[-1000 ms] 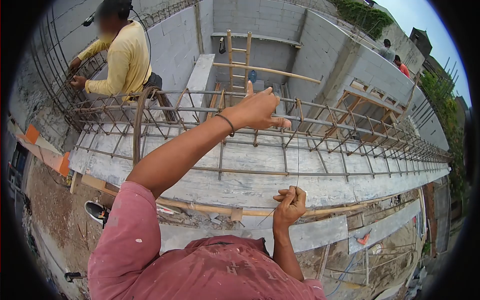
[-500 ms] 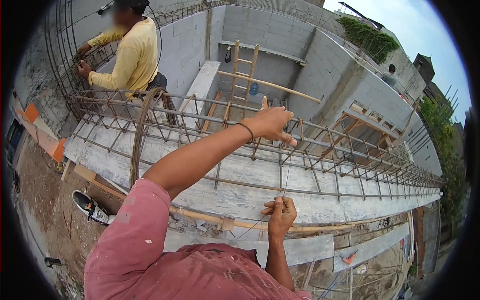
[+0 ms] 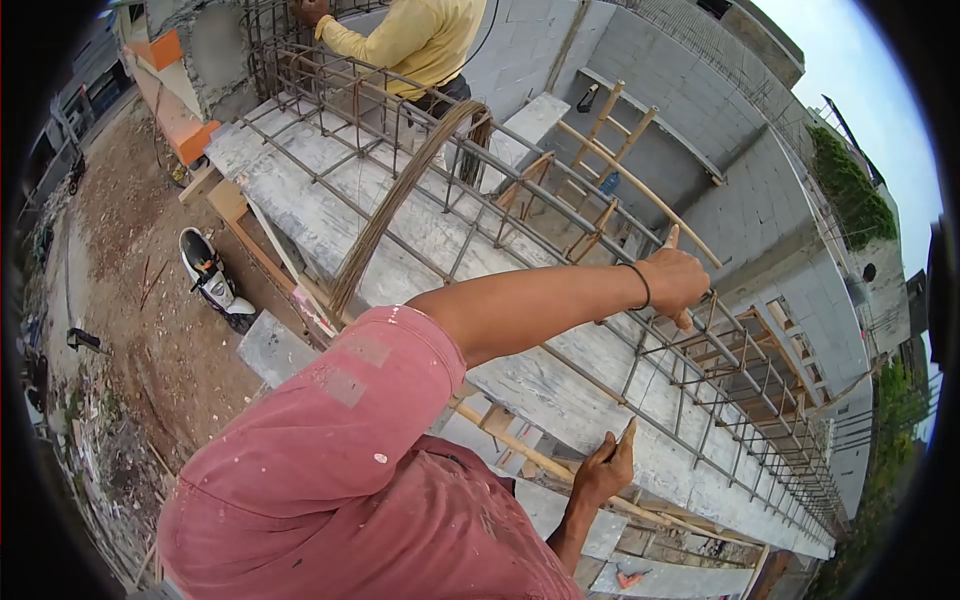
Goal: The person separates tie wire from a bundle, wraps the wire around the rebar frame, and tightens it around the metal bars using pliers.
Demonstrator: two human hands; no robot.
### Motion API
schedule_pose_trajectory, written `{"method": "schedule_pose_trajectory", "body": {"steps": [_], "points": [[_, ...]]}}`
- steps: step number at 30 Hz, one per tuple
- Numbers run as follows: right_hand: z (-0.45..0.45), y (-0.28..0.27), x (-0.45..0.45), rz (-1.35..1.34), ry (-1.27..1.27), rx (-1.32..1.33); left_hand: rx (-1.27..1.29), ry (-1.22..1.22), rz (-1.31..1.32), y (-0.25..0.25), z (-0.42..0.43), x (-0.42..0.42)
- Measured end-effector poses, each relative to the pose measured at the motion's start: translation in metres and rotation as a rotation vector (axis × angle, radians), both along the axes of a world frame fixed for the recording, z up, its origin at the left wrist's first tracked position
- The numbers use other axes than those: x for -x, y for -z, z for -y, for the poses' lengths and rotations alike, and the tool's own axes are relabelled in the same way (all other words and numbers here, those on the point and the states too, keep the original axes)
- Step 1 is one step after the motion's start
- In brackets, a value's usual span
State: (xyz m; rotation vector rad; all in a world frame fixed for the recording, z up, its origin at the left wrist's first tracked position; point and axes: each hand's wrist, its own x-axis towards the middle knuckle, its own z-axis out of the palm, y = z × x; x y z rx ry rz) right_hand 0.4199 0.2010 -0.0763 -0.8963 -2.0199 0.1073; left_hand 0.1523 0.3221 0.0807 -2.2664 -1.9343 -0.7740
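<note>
My left hand reaches over the upper bars of a long rebar cage, its index finger and thumb spread apart. Lower down, beside the front edge of the grey formwork board, is my right hand. Its index finger points up, and it pinches a thin wire that is only faintly visible running up toward my left hand. A bundle of tie wire hangs bent over the cage to the left.
A co-worker in a yellow shirt stands at the cage's far left end. Beyond the cage are a bamboo ladder, a bamboo pole and block walls. Below left, a motor scooter stands on dirt ground.
The view has swung left and tilted, so the cage runs more steeply and the co-worker sits nearer the top. Both hands appear farther right in view, and my right index finger looks straighter.
</note>
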Motion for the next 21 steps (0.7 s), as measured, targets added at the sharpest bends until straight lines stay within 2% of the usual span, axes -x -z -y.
{"method": "schedule_pose_trajectory", "body": {"steps": [1,2,3,4,5,6,8,10,12,13,14,15,17,18,19,20,21], "points": [[0.004,-0.002,-0.003,0.062,0.065,0.066,-0.015,-0.024,0.014,-0.004,0.001,0.001],[0.006,-0.006,-0.006,0.123,0.131,0.126,0.138,0.014,-0.038,-0.018,0.010,0.001],[0.007,-0.008,-0.009,0.136,0.111,0.108,0.293,0.054,-0.088,-0.024,0.014,0.001],[0.008,-0.010,-0.012,0.180,0.120,0.055,0.279,0.035,-0.077,-0.018,0.017,0.000],[0.009,-0.012,-0.010,0.220,0.130,0.004,0.062,-0.001,-0.098,-0.001,0.014,-0.002],[0.018,-0.024,-0.003,0.154,0.133,0.070,-0.155,-0.040,-0.121,0.000,0.025,-0.004],[0.025,-0.037,0.004,0.080,0.112,0.037,-0.249,0.055,-0.001,-0.005,0.067,-0.009],[0.041,-0.052,0.012,-0.034,0.152,0.003,-0.477,0.115,0.066,-0.008,0.128,0.002],[0.045,-0.057,0.010,-0.054,0.141,-0.010,-0.556,-0.007,0.082,-0.012,0.210,0.035],[0.046,-0.059,0.010,-0.074,0.137,-0.040,-0.588,-0.076,0.202,-0.011,0.254,0.056],[0.049,-0.062,0.013,-0.086,0.131,-0.065,-0.730,-0.210,0.306,-0.004,0.294,0.075],[0.050,-0.061,0.018,-0.089,0.136,-0.062,-0.784,-0.451,0.326,0.006,0.329,0.094],[0.050,-0.063,0.031,-0.114,0.051,0.035,-0.786,-0.825,0.540,0.043,0.370,0.127],[0.052,-0.069,0.046,-0.111,0.049,0.030,-0.689,-0.801,0.723,0.065,0.385,0.143],[0.054,-0.081,0.071,-0.066,-0.087,0.065,-0.588,-0.769,0.905,0.083,0.394,0.155],[0.058,-0.094,0.098,-0.017,-0.223,0.098,-0.594,-0.769,0.916,0.090,0.399,0.159],[0.062,-0.108,0.124,0.031,-0.365,0.175,-0.499,-0.718,1.102,0.096,0.402,0.160]]}}
